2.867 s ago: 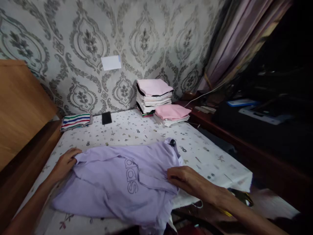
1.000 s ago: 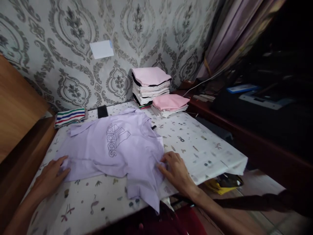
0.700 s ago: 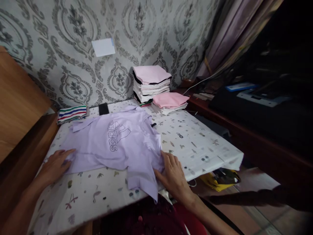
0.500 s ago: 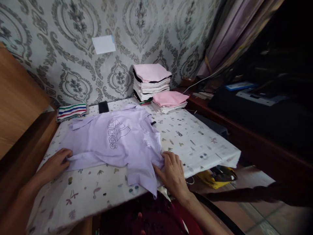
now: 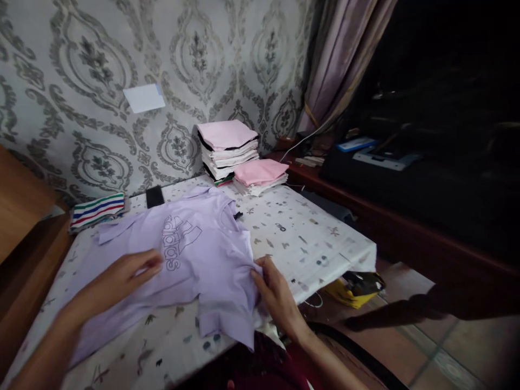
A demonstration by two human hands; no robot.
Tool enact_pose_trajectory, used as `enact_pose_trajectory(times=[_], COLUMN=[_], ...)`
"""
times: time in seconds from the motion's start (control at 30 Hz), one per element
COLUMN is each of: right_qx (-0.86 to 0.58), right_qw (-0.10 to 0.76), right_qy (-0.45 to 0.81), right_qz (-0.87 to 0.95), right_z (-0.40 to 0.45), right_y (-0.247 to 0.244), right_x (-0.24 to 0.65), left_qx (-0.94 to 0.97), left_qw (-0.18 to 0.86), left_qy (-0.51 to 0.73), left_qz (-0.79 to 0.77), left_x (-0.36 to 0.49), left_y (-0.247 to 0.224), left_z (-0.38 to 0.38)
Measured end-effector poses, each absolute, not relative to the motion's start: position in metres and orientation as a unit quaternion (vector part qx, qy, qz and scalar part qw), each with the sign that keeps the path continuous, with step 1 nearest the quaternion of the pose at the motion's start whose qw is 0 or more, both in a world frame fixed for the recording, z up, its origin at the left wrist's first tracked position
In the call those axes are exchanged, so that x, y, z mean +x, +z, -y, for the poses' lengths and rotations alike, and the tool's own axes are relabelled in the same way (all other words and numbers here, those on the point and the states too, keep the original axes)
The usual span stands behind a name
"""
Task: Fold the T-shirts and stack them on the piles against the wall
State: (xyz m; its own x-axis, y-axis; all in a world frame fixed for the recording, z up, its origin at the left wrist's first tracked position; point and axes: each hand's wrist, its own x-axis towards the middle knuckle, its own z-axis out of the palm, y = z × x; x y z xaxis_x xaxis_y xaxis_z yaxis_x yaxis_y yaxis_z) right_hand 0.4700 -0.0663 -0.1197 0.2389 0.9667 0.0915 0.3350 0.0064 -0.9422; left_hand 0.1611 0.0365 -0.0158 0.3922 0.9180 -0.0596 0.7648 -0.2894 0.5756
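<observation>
A lilac T-shirt [image 5: 142, 238] with a black outlined "adidas" print lies spread on the table, its collar toward the right and its hem toward the left. One sleeve hangs at the table's front edge. At the near shoulder, my right hand [image 5: 276, 290] pinches the fabric between thumb and fingers, raising small creases. My left hand [image 5: 138, 268] hovers over the body of the shirt beside the print, slightly blurred. Its fingers are bent, the thumb stands apart, and no cloth shows in it.
A tall stack of folded clothes [image 5: 228, 154] and a lower pile with pink cloth on top [image 5: 262, 172] stand at the back. A folded striped garment [image 5: 97, 211] and a black phone-like object [image 5: 155, 196] lie at back left. A yellow bag [image 5: 349, 295] sits below the table's right side.
My left hand has let go of the shirt's near hem and moved right, over the print. The lower part of the shirt now reaches nearer to me. My right hand stays at the shoulder.
</observation>
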Motion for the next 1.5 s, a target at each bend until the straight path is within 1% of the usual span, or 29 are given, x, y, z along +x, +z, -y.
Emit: enact_pose_trajectory(times=[0.07,0.13,0.23,0.3,0.37,0.47,0.53,0.63,0.7,0.8,0.9,0.97,1.07,1.17,1.27,1.33,1.5], right_qx=[-0.611,-0.598,-0.565,-0.553,-0.559,-0.562,-0.523,-0.415,-0.376,-0.397,-0.453,-0.478,-0.505,-0.523,-0.500,-0.474,-0.465], right_qw=[0.505,0.519,0.561,0.580,0.578,0.567,0.574,0.592,0.603,0.591,0.549,0.554,0.576,0.551,0.512,0.501,0.495], right_qy=[0.369,0.409,0.438,0.445,0.447,0.464,0.513,0.619,0.650,0.650,0.642,0.616,0.572,0.596,0.653,0.675,0.682], right_qz=[0.486,0.455,0.417,0.399,0.392,0.384,0.365,0.306,0.270,0.264,0.283,0.292,0.293,0.261,0.248,0.262,0.272], right_z=[0.067,0.069,0.074,0.079,0.083,0.087,0.087,0.086,0.086,0.088,0.090,0.091,0.094,0.097,0.100,0.100,0.105], right_y=[-0.122,-0.126,-0.136,-0.143,-0.149,-0.150,-0.142,-0.122,-0.109,-0.097,-0.098,-0.103,-0.112,-0.119,-0.120,-0.119,-0.117], right_x=[0.465,0.459,0.454,0.453,0.453,0.456,0.459,0.471,0.485,0.512,0.531,0.535,0.530,0.519,0.512,0.510,0.512], left_qx=[0.862,0.913,0.954,0.968,0.974,0.977,0.978,0.975,0.961,0.935,0.919,0.910,0.898,0.888,0.886,0.887,0.910], left_qw=[0.294,0.267,0.197,0.164,0.141,0.117,0.109,0.098,0.087,0.086,0.123,0.144,0.150,0.150,0.158,0.173,0.219], left_qy=[0.086,0.070,0.032,-0.019,-0.065,-0.105,-0.103,-0.032,0.033,0.093,0.102,0.099,0.106,0.118,0.125,0.123,0.146], left_qz=[-0.403,-0.302,-0.225,-0.189,-0.165,-0.147,-0.143,-0.196,-0.261,-0.332,-0.361,-0.376,-0.400,-0.417,-0.417,-0.410,-0.321], left_x=[0.231,0.293,0.361,0.388,0.403,0.409,0.409,0.412,0.419,0.435,0.451,0.460,0.466,0.466,0.462,0.456,0.417], left_y=[-0.012,-0.021,-0.045,-0.058,-0.065,-0.067,-0.064,-0.056,-0.049,-0.039,-0.040,-0.048,-0.066,-0.082,-0.090,-0.090,-0.081], left_z=[-0.069,-0.100,-0.135,-0.148,-0.155,-0.157,-0.155,-0.154,-0.156,-0.160,-0.164,-0.164,-0.161,-0.157,-0.155,-0.153,-0.129])
